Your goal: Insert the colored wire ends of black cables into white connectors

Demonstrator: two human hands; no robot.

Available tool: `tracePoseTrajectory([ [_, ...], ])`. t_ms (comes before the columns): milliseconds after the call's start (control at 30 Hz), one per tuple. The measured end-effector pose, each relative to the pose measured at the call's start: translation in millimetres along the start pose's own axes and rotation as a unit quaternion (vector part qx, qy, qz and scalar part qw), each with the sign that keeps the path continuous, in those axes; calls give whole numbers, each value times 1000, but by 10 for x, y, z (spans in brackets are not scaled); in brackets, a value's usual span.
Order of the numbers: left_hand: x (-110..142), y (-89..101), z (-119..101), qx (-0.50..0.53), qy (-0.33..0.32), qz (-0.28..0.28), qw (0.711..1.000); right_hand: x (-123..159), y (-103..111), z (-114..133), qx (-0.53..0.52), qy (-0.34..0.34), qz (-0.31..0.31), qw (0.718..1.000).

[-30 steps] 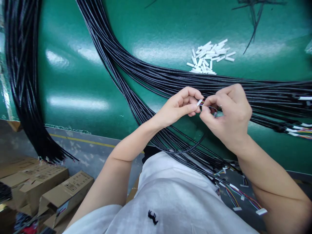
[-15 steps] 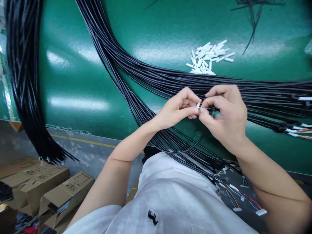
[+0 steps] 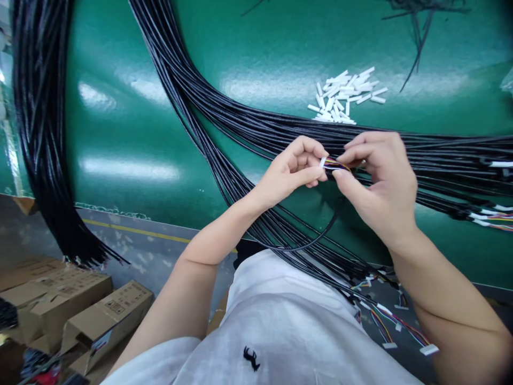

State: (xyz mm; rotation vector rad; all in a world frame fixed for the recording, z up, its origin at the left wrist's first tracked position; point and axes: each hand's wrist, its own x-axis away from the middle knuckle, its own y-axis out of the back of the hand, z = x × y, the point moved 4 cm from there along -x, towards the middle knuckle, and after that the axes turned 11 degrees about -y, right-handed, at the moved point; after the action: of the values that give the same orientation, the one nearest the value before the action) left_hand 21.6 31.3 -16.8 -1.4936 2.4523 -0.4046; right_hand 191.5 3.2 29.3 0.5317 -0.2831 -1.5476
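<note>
The green tabletop [image 3: 272, 43] is crossed by black cables; its near edge is seen slanting down toward the worker's white shirt [image 3: 304, 315]. At the left, that edge is overhung by a thick cable bundle [image 3: 42, 133], and between it and the middle cable bundle [image 3: 256, 117] a broad stretch of green is left for movement. More room is offered beyond the middle bundle, around a heap of short white tubes [image 3: 340, 96]. Below the edge, cardboard boxes [image 3: 116, 315] are seen on the floor at lower left. Both hands are raised close together over the cables. By the right hand [image 3: 382, 184], coloured wires [image 3: 333, 163] are pinched between thumb and forefinger; by the left hand [image 3: 294, 166], a small white connector [image 3: 323, 162] is gripped between thumb and fingertips. The connector is placed between the two hands, narrow and tilted slightly, with yellow, red and dark wires fanned from its right side; its finer detail is blurred.
</note>
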Motion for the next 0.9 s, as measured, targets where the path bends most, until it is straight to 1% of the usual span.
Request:
tracePoseTrajectory([
  [100, -4, 61, 23, -24, -2, -43, 999, -20, 38, -37, -30, -16, -8, 999],
  [167, 6, 69, 27, -57, -7, -44, 997, -20, 33, -49, -27, -12, -1, 1000],
  [233, 20, 63, -9, -119, -41, -38, 991, -9, 4, -55, -24, -5, 19, 1000],
  [267, 29, 59, -46, -159, -73, -39, 984, -1, -13, -60, -27, -3, 29, 999],
  [300, 39, 54, -91, -199, -114, -42, 972, 7, -30, -67, -31, -6, 38, 999],
  [367, 61, 31, -185, -268, -207, -38, 940, 21, -53, -84, -41, -18, 45, 998],
  [433, 78, -12, -249, -321, -291, -11, 901, 29, -63, -92, -48, -27, 45, 997],
  [500, 82, -45, -268, -360, -337, 15, 869, 32, -68, -82, -47, -28, 44, 998],
  [567, 73, -56, -263, -384, -344, 21, 856, 30, -70, -59, -39, -24, 40, 998],
  [667, 67, -55, -250, -388, -322, 13, 863, 21, -67, -24, -23, -19, 29, 999],
  [767, 80, -45, -241, -369, -298, 3, 880, 15, -60, -2, -7, -6, 10, 1000],
  [833, 79, -31, -217, -344, -273, 10, 898, 16, -57, 7, 6, 9, -2, 1000],
  [900, 60, 0, -171, -301, -225, 21, 926, 20, -56, 11, 17, 20, -8, 1000],
])
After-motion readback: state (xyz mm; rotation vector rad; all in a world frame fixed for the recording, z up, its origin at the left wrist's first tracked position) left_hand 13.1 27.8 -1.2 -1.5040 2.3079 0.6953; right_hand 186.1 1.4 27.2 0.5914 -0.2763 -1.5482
